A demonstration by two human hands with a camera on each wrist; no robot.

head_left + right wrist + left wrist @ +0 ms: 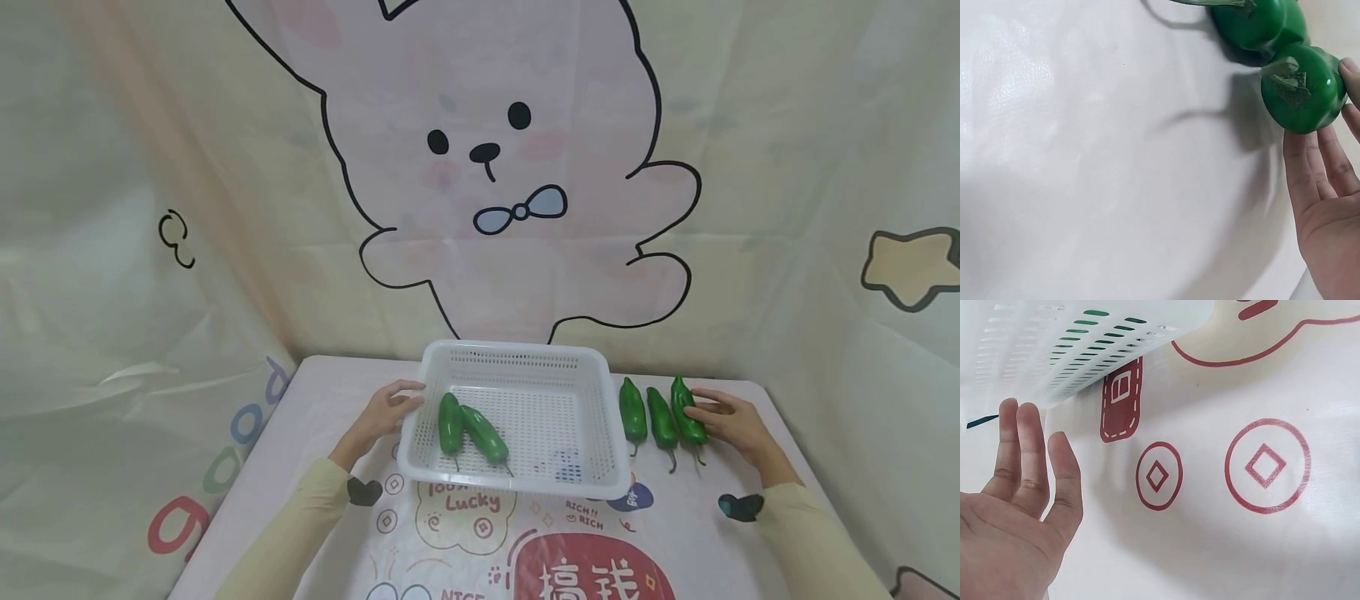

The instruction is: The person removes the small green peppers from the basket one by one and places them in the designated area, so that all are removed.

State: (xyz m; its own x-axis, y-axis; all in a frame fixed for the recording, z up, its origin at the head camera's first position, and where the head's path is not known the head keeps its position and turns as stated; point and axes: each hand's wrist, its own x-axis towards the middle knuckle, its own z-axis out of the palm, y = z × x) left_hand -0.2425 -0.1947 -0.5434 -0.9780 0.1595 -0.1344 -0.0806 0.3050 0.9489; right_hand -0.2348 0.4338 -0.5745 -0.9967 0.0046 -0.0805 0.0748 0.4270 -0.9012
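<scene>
A white perforated plastic basket (pixel 525 490) stands on the table, with two green peppers (pixel 450 423) lying in its left part. Along its left side is my left hand (pixel 386 411), the fingertips at the wall near the back corner. The left wrist view shows this hand (pixel 1029 487) with nearly straight fingers beside the basket (pixel 1079 350). Right of the basket, three green peppers lie in a row. My right hand (pixel 731 419) holds the rightmost pepper (pixel 684 408) between thumb and fingers; in the right wrist view that pepper (pixel 1304 94) shows its stem end.
Left in the row is one pepper (pixel 632 410), and beside it the middle pepper (pixel 662 419). A white printed cloth (pixel 465 575) covers the table. Behind the table hangs a curtain (pixel 510 275) with a cartoon animal, and more sheeting (pixel 135 333) closes the sides.
</scene>
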